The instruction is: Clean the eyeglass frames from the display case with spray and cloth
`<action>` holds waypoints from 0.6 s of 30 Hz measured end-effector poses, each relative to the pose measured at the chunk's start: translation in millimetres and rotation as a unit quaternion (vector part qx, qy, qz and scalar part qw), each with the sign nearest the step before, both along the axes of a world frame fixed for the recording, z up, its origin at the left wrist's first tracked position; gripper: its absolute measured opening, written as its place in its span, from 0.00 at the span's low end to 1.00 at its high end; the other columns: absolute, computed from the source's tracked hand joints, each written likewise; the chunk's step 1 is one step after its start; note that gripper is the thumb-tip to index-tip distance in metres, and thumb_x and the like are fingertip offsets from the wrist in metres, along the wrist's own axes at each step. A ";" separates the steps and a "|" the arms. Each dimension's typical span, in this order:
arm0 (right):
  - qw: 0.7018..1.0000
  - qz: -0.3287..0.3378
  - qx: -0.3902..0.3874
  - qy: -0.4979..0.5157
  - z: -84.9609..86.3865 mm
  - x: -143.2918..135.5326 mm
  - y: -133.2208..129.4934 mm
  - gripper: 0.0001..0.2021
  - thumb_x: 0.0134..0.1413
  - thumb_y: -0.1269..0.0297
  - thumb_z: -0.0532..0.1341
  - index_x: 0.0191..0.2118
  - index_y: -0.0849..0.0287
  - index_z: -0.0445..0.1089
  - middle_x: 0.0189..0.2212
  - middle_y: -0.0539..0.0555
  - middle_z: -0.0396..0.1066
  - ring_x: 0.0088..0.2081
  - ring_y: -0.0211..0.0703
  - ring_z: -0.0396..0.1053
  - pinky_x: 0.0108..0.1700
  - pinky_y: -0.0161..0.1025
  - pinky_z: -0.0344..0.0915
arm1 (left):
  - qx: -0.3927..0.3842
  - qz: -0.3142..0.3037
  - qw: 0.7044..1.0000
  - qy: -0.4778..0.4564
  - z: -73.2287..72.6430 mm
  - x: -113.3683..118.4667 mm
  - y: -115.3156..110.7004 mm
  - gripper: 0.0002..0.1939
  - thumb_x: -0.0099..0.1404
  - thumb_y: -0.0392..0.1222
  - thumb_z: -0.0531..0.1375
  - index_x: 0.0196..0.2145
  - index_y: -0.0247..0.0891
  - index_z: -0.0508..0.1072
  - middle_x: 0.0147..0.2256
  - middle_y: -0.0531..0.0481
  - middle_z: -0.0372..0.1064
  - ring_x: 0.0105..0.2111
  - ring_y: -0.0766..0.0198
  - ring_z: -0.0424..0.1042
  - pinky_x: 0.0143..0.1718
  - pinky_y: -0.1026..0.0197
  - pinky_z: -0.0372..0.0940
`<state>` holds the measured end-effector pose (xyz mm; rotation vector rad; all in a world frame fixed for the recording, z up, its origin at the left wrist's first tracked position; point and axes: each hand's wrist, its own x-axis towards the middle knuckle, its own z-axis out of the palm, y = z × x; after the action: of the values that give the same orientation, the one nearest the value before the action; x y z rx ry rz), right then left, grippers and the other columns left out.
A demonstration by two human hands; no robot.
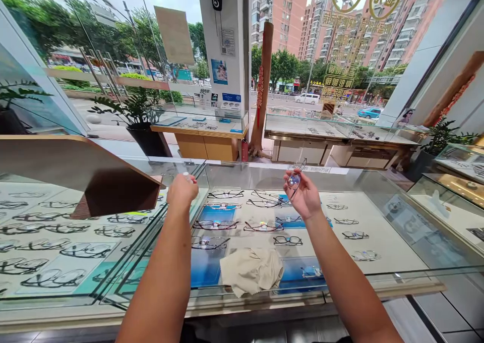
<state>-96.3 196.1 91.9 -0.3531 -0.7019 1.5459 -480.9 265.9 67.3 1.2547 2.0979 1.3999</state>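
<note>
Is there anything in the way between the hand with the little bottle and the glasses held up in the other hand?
Nothing visible. The left hand, closed around a small bottle, and the right hand, holding the glasses, are raised apart above the glass counter with open air between them. The cloth lies lower, on the glass.

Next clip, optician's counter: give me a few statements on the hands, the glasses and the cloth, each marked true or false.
1. The right hand holds a pair of glasses up above the glass counter. True.
2. The cloth is in the left hand. False: it lies crumpled on the counter top, near the front edge, apart from both hands.
3. The left hand is closed around a small, pale object that is mostly hidden. True.
4. The display case under the glass is bare. False: many glasses lie in rows inside it.
5. Both hands grip the same pair of glasses. False: only the right hand does.
</note>
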 end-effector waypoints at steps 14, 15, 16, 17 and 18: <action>1.000 0.009 -0.007 0.015 5.4 5.3 -2.4 0.07 0.71 0.64 0.57 0.43 0.53 0.74 0.43 0.51 0.81 0.45 0.39 0.80 0.43 0.37 0.78 | -0.091 0.062 0.993 0.048 26.0 15.0 -33.5 0.28 0.53 0.47 0.76 0.39 0.40 0.62 0.42 0.43 0.71 0.59 0.37 0.67 0.55 0.40 0.60; 1.000 0.011 -0.005 0.019 5.5 5.5 -2.3 0.07 0.70 0.64 0.58 0.43 0.53 0.74 0.43 0.51 0.81 0.45 0.40 0.80 0.43 0.37 0.78 | -0.077 0.056 0.993 0.066 32.5 20.5 -40.0 0.29 0.55 0.49 0.75 0.43 0.38 0.63 0.49 0.38 0.70 0.62 0.36 0.64 0.57 0.39 0.58; 1.000 0.014 -0.002 0.025 5.6 6.0 -2.1 0.07 0.70 0.64 0.58 0.43 0.54 0.74 0.43 0.51 0.81 0.45 0.40 0.80 0.44 0.37 0.78 | -0.054 0.052 0.993 0.095 40.3 27.4 -47.7 0.31 0.58 0.50 0.74 0.49 0.36 0.63 0.57 0.34 0.65 0.65 0.34 0.59 0.59 0.37 0.56; 0.999 0.016 0.002 0.029 5.6 6.5 -1.8 0.07 0.71 0.65 0.57 0.43 0.54 0.74 0.43 0.52 0.81 0.45 0.40 0.80 0.43 0.37 0.78 | -0.019 0.059 0.989 0.131 49.1 35.7 -56.6 0.33 0.61 0.51 0.71 0.55 0.34 0.60 0.63 0.29 0.59 0.68 0.33 0.54 0.62 0.35 0.53; 0.999 0.017 0.005 0.032 5.5 7.1 -1.4 0.08 0.71 0.65 0.57 0.44 0.54 0.74 0.42 0.52 0.81 0.45 0.40 0.80 0.43 0.37 0.78 | 0.025 0.069 0.983 0.166 58.7 45.3 -66.9 0.34 0.65 0.51 0.68 0.59 0.33 0.58 0.66 0.27 0.54 0.69 0.32 0.51 0.64 0.34 0.51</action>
<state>-89.2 194.7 97.3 -0.2849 -0.6680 1.5782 -435.6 199.0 126.1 1.4738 2.4231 1.3854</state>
